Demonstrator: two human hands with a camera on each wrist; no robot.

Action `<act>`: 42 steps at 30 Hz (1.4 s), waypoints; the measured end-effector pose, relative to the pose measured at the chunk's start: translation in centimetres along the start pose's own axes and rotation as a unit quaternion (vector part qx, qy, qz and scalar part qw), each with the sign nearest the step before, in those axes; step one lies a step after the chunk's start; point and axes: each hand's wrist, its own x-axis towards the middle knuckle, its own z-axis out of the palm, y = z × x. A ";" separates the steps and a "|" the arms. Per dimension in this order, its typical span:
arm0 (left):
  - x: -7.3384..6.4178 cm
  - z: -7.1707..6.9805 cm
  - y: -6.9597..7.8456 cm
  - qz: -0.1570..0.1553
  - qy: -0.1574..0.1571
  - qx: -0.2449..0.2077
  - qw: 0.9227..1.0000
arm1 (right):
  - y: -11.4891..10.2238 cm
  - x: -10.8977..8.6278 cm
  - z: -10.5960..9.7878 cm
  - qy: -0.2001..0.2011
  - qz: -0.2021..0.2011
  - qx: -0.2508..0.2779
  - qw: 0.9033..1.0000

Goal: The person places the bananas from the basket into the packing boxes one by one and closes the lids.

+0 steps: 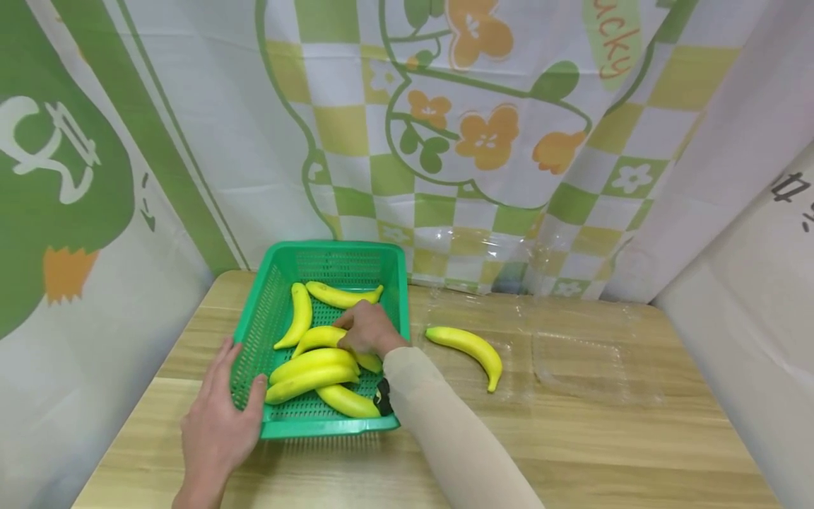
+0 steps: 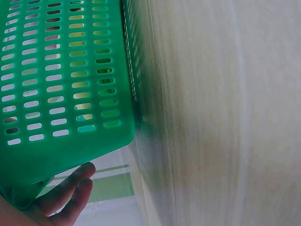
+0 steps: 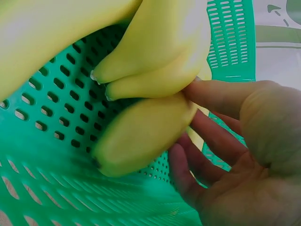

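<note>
A green plastic basket point(image 1: 329, 427) with slotted walls stands on the table, several yellow bananas point(image 1: 311, 382) inside it. At its near left corner my left hand point(image 1: 219, 424) holds the rim, thumb at the edge and fingers point(image 2: 70, 195) along the outside. My right hand point(image 1: 371, 329) reaches into the basket from the right. In the right wrist view, its thumb and fingers point(image 3: 209, 96) pinch a banana point(image 3: 146, 136) around the middle. Two bananas side by side point(image 3: 155, 61) lie right against that one. The far end of the held banana is hidden behind the fingers.
Right of the basket, a single banana point(image 1: 467, 346) lies in a clear plastic tray point(image 1: 439, 375). Another clear tray point(image 1: 579, 360) stands farther right, with transparent lids point(image 1: 490, 247) raised behind. A patterned curtain point(image 1: 356, 141) closes the back of the wooden table point(image 1: 604, 452).
</note>
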 end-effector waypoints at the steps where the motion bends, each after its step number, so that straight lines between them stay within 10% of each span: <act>1: 0.0 0.0 0.0 0.000 0.000 0.000 1.000 | 0.0 0.0 0.0 0.005 0.000 0.007 1.000; 42: 0.1 0.2 -0.2 0.018 0.016 0.000 1.000 | -1.6 -0.9 -2.2 0.134 -0.005 0.146 0.980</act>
